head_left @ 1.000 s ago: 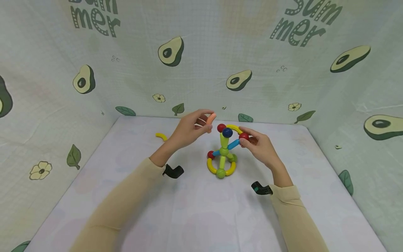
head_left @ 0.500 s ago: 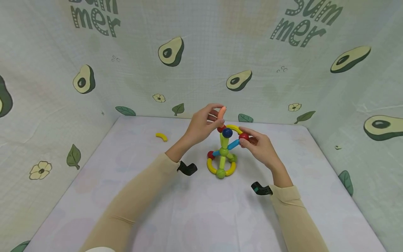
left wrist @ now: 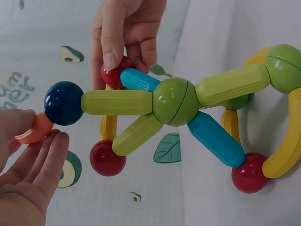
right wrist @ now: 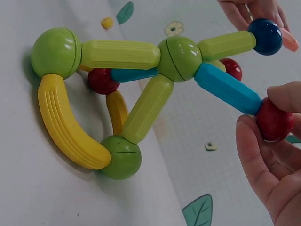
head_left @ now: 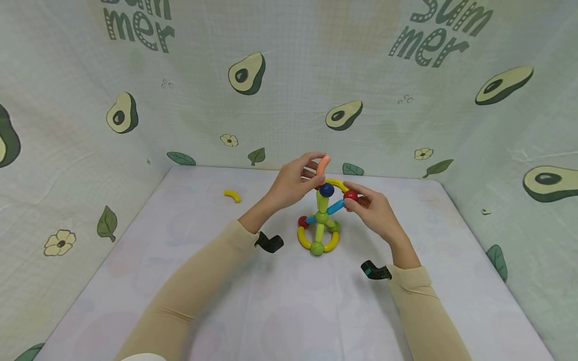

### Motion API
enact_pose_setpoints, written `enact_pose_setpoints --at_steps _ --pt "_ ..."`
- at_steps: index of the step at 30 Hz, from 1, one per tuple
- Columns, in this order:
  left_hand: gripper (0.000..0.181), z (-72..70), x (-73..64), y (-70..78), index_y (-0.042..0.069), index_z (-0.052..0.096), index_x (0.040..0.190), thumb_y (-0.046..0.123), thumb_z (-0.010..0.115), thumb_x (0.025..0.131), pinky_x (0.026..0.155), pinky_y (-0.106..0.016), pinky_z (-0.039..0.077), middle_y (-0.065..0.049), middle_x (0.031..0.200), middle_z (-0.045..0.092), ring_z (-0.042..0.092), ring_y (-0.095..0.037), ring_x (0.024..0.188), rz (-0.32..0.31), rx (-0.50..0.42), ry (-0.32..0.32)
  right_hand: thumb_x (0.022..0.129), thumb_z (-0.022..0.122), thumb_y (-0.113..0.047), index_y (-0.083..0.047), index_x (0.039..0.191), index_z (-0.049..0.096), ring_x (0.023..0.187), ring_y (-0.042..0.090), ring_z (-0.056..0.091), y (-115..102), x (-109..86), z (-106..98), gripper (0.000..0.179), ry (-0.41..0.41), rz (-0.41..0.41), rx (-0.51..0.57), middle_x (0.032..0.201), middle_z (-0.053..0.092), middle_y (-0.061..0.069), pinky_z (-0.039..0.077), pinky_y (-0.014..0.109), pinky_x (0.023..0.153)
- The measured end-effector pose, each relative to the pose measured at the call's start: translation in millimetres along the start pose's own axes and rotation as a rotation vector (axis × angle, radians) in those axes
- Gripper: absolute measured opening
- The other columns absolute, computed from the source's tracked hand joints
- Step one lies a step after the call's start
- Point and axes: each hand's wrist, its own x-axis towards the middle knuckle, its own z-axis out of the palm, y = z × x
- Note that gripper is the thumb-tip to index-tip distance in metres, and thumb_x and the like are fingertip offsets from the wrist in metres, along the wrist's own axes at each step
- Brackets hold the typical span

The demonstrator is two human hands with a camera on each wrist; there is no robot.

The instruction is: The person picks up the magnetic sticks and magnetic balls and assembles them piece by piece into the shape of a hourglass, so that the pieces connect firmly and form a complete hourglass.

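A magnetic stick-and-ball model stands on the table, with a light green ball [left wrist: 175, 101] at its centre and green and blue sticks reaching outward. My left hand [head_left: 291, 184] pinches an orange curved stick [left wrist: 36, 129] between thumb and fingers. One end of that stick sits right at the dark blue ball [left wrist: 64, 103], which tops a green stick. With my right hand [head_left: 376, 209] I hold a red ball [right wrist: 274, 120] at the end of a blue stick [right wrist: 228, 88]. Yellow curved sticks [right wrist: 70, 127] join the lower balls in a ring.
A loose yellow curved stick [head_left: 232, 195] lies on the table [head_left: 289, 311] left of the model. Behind the table rises a cloth backdrop [head_left: 289, 100] printed with avocados, continuing along both sides.
My left hand has moved right with the orange curved stick, from beside the model to its top at the dark blue ball. My right hand has stayed on the red ball.
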Motion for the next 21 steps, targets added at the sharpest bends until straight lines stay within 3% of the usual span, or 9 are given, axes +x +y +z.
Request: enact_pose_setpoints --at_steps 10,21 --pt "0.058 -10.2 -6.2 -6.2 0.030 0.053 0.156 0.027 0.074 0.103 0.085 -0.032 0.063 0.000 0.129 0.069 0.071 -0.013 0.105 -0.042 0.031 -0.024 0.106 0.069 -0.030 -0.020 0.157 0.054 0.107 0.031 0.073 -1.8 0.8 2.1 0.054 0.010 -0.008 -0.012 0.139 0.066 0.016 0.055 0.016 0.088" --pt "0.055 -25.9 -14.8 -11.8 0.033 0.054 0.157 0.029 0.071 0.104 0.090 -0.037 0.060 0.005 0.133 0.069 0.068 -0.014 0.109 -0.138 0.009 -0.096 0.105 0.070 -0.031 -0.022 0.156 0.055 0.106 0.029 0.072 -1.0 -0.2 1.1 0.054 0.012 -0.013 -0.022 0.136 0.069 0.013 0.055 0.016 0.086"
